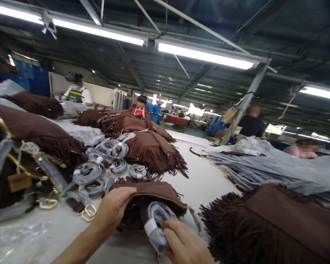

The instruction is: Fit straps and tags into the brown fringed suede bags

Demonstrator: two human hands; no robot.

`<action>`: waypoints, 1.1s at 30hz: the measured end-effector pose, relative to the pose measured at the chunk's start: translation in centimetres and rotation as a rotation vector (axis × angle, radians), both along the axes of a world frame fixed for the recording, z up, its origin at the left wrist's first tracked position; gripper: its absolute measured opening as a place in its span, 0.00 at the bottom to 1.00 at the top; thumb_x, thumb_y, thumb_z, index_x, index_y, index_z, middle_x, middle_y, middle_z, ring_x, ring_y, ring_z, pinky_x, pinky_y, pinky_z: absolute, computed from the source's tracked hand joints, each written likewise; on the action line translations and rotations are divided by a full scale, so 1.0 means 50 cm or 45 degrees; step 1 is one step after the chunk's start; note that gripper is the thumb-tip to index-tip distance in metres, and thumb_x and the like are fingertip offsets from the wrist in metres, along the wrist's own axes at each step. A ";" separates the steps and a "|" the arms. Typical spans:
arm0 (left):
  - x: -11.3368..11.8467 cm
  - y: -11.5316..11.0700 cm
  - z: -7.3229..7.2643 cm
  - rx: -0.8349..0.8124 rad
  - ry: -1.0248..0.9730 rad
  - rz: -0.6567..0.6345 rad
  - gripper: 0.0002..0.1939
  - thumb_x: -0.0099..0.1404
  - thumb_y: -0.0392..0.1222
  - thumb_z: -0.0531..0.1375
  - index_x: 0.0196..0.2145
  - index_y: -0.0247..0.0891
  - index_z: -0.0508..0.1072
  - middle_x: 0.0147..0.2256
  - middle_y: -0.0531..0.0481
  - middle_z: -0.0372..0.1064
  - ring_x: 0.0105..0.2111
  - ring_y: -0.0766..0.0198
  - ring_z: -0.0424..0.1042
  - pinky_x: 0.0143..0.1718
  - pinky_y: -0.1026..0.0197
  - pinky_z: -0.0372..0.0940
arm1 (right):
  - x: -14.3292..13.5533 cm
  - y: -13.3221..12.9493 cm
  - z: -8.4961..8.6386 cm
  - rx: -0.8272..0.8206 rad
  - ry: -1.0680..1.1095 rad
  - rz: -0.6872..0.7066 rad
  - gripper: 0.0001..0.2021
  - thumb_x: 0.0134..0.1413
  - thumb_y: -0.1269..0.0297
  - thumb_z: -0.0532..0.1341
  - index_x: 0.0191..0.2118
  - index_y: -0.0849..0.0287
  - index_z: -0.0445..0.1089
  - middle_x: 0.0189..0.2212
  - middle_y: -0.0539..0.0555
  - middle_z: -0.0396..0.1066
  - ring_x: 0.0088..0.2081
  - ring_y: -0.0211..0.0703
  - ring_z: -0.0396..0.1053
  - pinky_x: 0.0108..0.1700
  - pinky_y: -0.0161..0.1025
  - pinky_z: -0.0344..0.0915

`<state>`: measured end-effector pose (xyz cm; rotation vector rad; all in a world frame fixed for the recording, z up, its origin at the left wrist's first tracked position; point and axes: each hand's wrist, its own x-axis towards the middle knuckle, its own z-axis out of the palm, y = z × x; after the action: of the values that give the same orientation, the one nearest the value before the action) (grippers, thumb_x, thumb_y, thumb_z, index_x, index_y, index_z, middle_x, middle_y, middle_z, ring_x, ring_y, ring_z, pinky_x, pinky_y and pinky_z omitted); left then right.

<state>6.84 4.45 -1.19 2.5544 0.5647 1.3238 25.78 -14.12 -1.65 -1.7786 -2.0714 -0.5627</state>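
Note:
A brown fringed bag (pixel 156 191) lies in front of me with its zipped mouth gaping toward me. My left hand (pixel 117 203) grips the bag's upper left edge, thumb along the top and the other fingers hidden inside or behind it. In my right hand (pixel 183 242) is a coiled strap (pixel 156 223) in clear plastic wrap, bound with a white band. The coil sits at the bag's opening, partly within it. More wrapped strap coils (pixel 88 173) lie just beyond my left hand.
Fringed brown bags are piled at left (pixel 35 128), mid-table (pixel 154 148) and right (pixel 297 223). Long plastic-wrapped straps (pixel 244 165) cover the right rear of the white table (pixel 192 161). Loose plastic film (pixel 19 238) lies front left. Several people work farther off, near a slanted post (pixel 246 102).

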 end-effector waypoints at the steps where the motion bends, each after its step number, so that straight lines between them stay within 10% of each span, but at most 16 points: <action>1: 0.000 -0.003 0.002 0.048 -0.015 -0.030 0.15 0.68 0.35 0.50 0.44 0.40 0.75 0.41 0.48 0.77 0.41 0.61 0.76 0.44 0.62 0.70 | -0.003 0.029 0.004 -0.063 0.008 -0.052 0.12 0.52 0.78 0.60 0.39 0.54 0.71 0.41 0.55 0.75 0.43 0.49 0.75 0.39 0.36 0.74; 7: -0.004 0.003 -0.007 0.179 0.184 -0.120 0.18 0.65 0.29 0.48 0.41 0.39 0.75 0.42 0.46 0.77 0.41 0.59 0.76 0.43 0.60 0.69 | -0.017 0.166 -0.011 -0.127 -0.021 -0.349 0.14 0.51 0.83 0.57 0.41 0.63 0.73 0.41 0.67 0.74 0.41 0.58 0.73 0.40 0.49 0.74; 12: -0.011 0.016 -0.029 0.014 0.424 -0.193 0.23 0.59 0.25 0.49 0.42 0.42 0.77 0.45 0.48 0.76 0.45 0.60 0.75 0.46 0.61 0.67 | 0.078 0.099 0.037 -0.251 0.315 0.057 0.23 0.57 0.80 0.49 0.53 0.55 0.67 0.46 0.56 0.73 0.47 0.43 0.71 0.48 0.36 0.69; 15: -0.014 0.002 -0.018 -0.039 0.498 -0.161 0.22 0.57 0.26 0.50 0.42 0.42 0.77 0.47 0.47 0.75 0.46 0.57 0.73 0.48 0.57 0.65 | 0.176 0.078 0.062 -0.335 0.624 -0.224 0.25 0.53 0.79 0.46 0.53 0.60 0.69 0.51 0.60 0.70 0.52 0.50 0.67 0.56 0.49 0.63; 19: -0.006 -0.034 0.014 -0.022 0.517 -0.045 0.13 0.57 0.32 0.57 0.40 0.39 0.76 0.49 0.42 0.72 0.49 0.49 0.70 0.50 0.47 0.64 | 0.246 0.106 0.047 -0.570 0.788 -0.162 0.29 0.43 0.80 0.50 0.52 0.58 0.71 0.52 0.57 0.72 0.55 0.48 0.66 0.61 0.48 0.58; 25: 0.055 -0.073 0.017 0.323 0.519 -0.085 0.15 0.61 0.30 0.57 0.46 0.40 0.73 0.60 0.40 0.61 0.57 0.49 0.63 0.56 0.45 0.58 | 0.240 0.116 0.034 -0.884 1.150 -0.134 0.25 0.37 0.74 0.50 0.43 0.59 0.75 0.42 0.55 0.75 0.37 0.44 0.75 0.37 0.40 0.74; 33: 0.108 -0.022 0.001 0.348 0.594 -0.050 0.08 0.61 0.28 0.59 0.32 0.37 0.76 0.55 0.41 0.68 0.54 0.50 0.65 0.54 0.46 0.58 | 0.204 0.062 0.045 -0.970 1.412 -0.164 0.12 0.36 0.66 0.53 0.30 0.62 0.69 0.24 0.48 0.70 0.21 0.35 0.71 0.20 0.27 0.66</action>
<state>12.22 3.33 -1.15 3.1066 0.4263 0.8338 35.98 -11.01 0.61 -1.8708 -1.3755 1.1121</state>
